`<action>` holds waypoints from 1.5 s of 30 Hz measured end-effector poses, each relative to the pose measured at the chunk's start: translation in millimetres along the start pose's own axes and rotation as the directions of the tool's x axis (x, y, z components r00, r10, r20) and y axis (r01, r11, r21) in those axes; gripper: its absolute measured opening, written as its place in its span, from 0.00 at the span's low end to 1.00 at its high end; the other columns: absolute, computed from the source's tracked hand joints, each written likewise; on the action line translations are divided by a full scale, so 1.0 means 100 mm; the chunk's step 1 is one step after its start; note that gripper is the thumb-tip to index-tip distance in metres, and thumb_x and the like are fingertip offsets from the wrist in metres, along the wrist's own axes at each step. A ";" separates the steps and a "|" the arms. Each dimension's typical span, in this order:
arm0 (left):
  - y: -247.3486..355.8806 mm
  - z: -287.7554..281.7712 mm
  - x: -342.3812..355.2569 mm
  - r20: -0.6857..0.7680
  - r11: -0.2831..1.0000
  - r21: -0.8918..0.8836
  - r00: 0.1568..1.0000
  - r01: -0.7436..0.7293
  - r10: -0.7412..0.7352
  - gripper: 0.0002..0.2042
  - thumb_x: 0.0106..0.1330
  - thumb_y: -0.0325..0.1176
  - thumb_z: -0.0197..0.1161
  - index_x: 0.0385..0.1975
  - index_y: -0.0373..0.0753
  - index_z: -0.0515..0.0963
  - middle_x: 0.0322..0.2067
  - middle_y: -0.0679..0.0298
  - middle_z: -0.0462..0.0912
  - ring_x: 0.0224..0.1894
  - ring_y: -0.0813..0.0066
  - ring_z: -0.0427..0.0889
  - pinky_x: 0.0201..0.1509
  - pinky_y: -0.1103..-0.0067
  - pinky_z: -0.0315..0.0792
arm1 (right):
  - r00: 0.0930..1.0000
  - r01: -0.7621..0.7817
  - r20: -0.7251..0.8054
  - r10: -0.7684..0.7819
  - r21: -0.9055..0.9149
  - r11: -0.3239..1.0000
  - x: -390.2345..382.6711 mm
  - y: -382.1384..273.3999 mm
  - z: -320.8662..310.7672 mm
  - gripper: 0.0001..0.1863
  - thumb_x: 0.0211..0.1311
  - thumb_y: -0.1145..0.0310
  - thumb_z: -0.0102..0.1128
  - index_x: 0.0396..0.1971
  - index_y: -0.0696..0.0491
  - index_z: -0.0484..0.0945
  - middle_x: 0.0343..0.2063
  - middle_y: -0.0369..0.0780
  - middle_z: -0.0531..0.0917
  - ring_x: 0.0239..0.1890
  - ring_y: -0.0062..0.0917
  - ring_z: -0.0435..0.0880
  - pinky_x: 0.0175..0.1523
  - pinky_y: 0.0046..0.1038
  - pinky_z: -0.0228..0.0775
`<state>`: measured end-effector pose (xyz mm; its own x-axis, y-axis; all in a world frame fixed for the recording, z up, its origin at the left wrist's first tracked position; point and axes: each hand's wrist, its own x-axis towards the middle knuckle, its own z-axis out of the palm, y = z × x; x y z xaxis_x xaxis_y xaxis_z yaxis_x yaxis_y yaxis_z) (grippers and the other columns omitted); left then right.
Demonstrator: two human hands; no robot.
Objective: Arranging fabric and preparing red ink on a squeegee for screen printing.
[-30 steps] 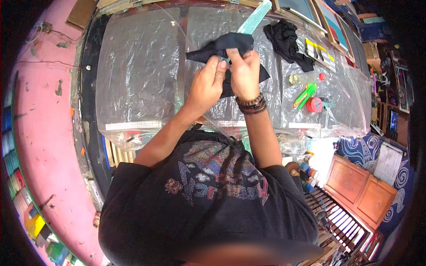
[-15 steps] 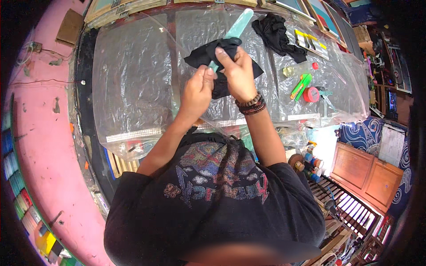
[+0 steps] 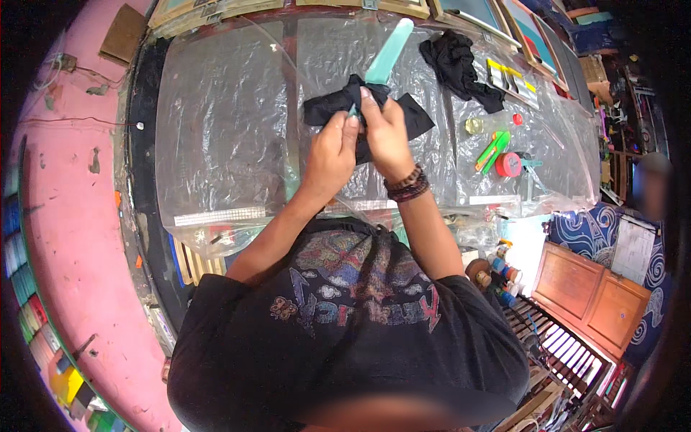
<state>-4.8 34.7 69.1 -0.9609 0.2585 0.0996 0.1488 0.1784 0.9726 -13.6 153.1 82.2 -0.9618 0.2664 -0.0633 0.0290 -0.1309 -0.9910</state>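
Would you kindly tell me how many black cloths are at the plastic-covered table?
2: one black cloth at the left hand and right hand, another crumpled cloth beyond them to the right. Folds under the hands may hide more.

The green strip (image 3: pixel 391 54) is smooth. Matt cloth (image 3: pixel 325 110) partly covers it. Glossy, wrinkled plastic sheet (image 3: pixel 230 122) lies beneath it.

A wide surface (image 3: pixel 230 93) wears a wrinkled clear plastic sheet (image 3: pixel 223 162). Measured from its middle, a crumpled black cloth (image 3: pixel 462 68) lies at two o'clock; yellow-edged flat pieces (image 3: pixel 512 81), half past two; a small red piece (image 3: pixel 517 119), three; a slim green tool (image 3: pixel 494 150) just beside a round red object (image 3: pixel 508 165), near four.
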 end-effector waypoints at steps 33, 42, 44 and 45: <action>-0.15 -0.18 -0.42 0.089 0.998 -0.025 0.994 0.063 -0.061 0.15 0.78 0.41 0.50 0.35 0.33 0.70 0.20 0.49 0.74 0.24 0.47 0.78 0.28 0.62 0.66 | 0.991 -0.098 0.082 0.107 -0.108 0.989 0.50 -0.66 -1.11 0.12 0.70 0.58 0.61 0.35 0.53 0.80 0.24 0.28 0.77 0.22 0.13 0.69 0.27 0.20 0.59; -0.14 -0.05 -0.48 0.107 0.985 0.165 0.993 0.039 -0.057 0.18 0.79 0.44 0.47 0.38 0.34 0.73 0.18 0.55 0.73 0.21 0.60 0.77 0.28 0.69 0.67 | 0.986 0.142 -0.084 -0.148 -0.064 0.988 0.56 -0.41 -0.52 0.12 0.68 0.65 0.64 0.38 0.61 0.82 0.32 0.32 0.84 0.31 0.11 0.76 0.37 0.19 0.69; -0.12 -0.01 -0.51 0.112 0.982 0.184 0.991 0.051 -0.072 0.18 0.79 0.45 0.47 0.38 0.33 0.72 0.19 0.53 0.74 0.23 0.55 0.79 0.29 0.68 0.67 | 0.962 0.227 -0.124 -0.241 -0.122 0.966 0.58 -0.39 -0.47 0.12 0.69 0.64 0.63 0.36 0.60 0.82 0.31 0.30 0.84 0.29 0.11 0.74 0.35 0.19 0.67; -0.11 0.01 -0.51 0.117 0.982 0.182 0.991 0.050 -0.072 0.18 0.79 0.45 0.47 0.38 0.33 0.72 0.19 0.53 0.74 0.23 0.55 0.79 0.29 0.68 0.67 | 0.946 0.209 -0.222 -0.237 -0.141 0.968 0.58 -0.39 -0.45 0.12 0.70 0.63 0.62 0.30 0.56 0.79 0.26 0.28 0.79 0.26 0.10 0.71 0.31 0.19 0.64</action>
<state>42.7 20.0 52.9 -0.9352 0.3541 0.0042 0.1408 0.3607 0.9220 -58.1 216.4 111.8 -0.8562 0.4948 0.1487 -0.1349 0.0637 -0.9888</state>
